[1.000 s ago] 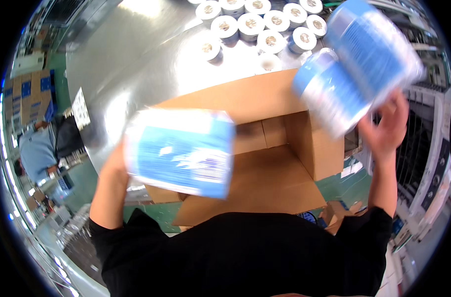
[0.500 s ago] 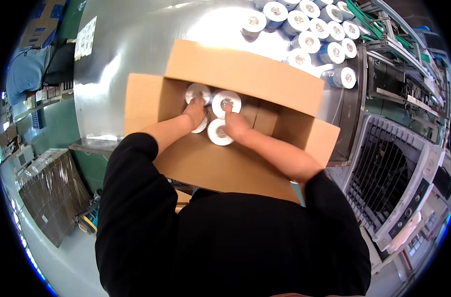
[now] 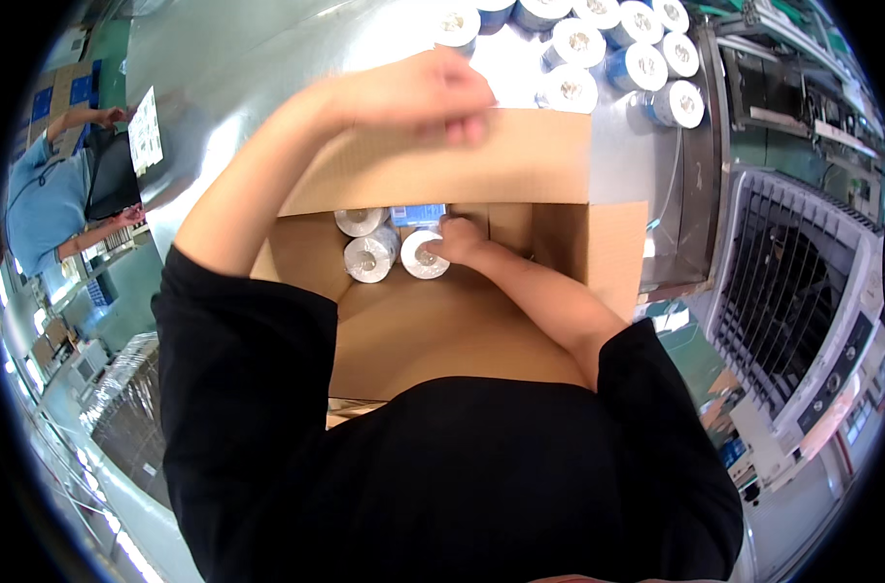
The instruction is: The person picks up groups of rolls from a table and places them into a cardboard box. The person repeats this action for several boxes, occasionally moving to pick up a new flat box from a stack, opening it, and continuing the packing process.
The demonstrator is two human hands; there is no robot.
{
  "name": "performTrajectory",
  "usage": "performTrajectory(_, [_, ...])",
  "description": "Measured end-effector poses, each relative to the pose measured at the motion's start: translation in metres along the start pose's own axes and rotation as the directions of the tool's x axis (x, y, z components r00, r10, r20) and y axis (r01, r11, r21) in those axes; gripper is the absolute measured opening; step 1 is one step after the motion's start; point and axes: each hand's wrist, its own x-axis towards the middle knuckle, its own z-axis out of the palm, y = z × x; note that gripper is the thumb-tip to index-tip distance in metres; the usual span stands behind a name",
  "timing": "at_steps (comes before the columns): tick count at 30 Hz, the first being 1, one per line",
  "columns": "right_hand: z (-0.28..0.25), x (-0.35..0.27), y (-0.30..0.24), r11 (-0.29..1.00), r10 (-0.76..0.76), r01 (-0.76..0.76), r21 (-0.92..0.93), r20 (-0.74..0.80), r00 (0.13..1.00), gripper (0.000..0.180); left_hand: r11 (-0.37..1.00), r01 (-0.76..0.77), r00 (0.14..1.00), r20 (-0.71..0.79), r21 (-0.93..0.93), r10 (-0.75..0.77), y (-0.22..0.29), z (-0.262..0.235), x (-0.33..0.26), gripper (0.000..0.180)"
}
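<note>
The right hand (image 3: 462, 241) is reaching down into the open box (image 3: 433, 330) at the centre of the frame. Its fingers are touching the near roll (image 3: 417, 264), which is standing with its white round end facing up. Part of this grip is hiding behind the roll and the hand itself, so I cannot tell whether it is closing on the roll or only pressing against it.

2 more white-ended rolls (image 3: 369, 258) are sitting inside the box, left of the near roll, and a blue printed surface (image 3: 415, 214) is showing just above these 3.

The left hand (image 3: 425, 92) is hovering at the upper centre, in front of the far flap (image 3: 539, 155). It is blurring a little; its grip is hanging loosely half open, with the fingers curling around nothing.

More rolls (image 3: 646, 66) are standing in a cluster on the metal desk (image 3: 209, 68) at the upper right, and 1 tilted roll (image 3: 677, 104) is lying at the cluster's lower right. A white sheet (image 3: 146, 131) is lying at the upper left, near a worker (image 3: 49, 204) who is wearing blue. A grey grilled machine (image 3: 792, 301) is standing at the right.
</note>
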Motion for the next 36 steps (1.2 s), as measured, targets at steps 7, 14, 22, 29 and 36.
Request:
performTrajectory(7, [0.045, 0.021, 0.023, 0.996, -0.006, 0.017, 0.083, -0.128, 0.992, 0.050, 0.240, -0.006, 1.000, 0.002, 0.971, 0.014, -0.172, 0.169, 0.023, 0.037])
performTrajectory(14, [-0.002, -0.013, 0.016, 0.995, 0.047, -0.042, -0.095, 0.044, 0.998, 0.035, -0.194, -0.131, 0.982, 0.101, 0.972, -0.161, -0.222, 0.169, 0.068, 0.036])
performTrajectory(22, [0.012, -0.011, -0.006, 1.000, 0.024, -0.023, -0.015, 0.037, 0.999, 0.035, 0.148, -0.003, 1.000, 0.008, 0.989, -0.029, -0.246, 0.139, -0.012, 0.040])
performTrajectory(29, [0.039, 0.017, -0.021, 0.995, -0.029, 0.048, -0.085, 0.211, 0.977, 0.051, 0.744, 0.068, 0.863, 0.335, 0.664, -0.378, -0.098, 0.107, -0.023, 0.032])
performTrajectory(36, [-0.190, -0.140, -0.053, 0.706, -0.299, 0.593, 0.387, -0.596, 0.745, 0.021, 0.485, 0.017, 0.747, -0.334, 0.874, 0.575, -0.049, -0.043, 0.056, 0.033])
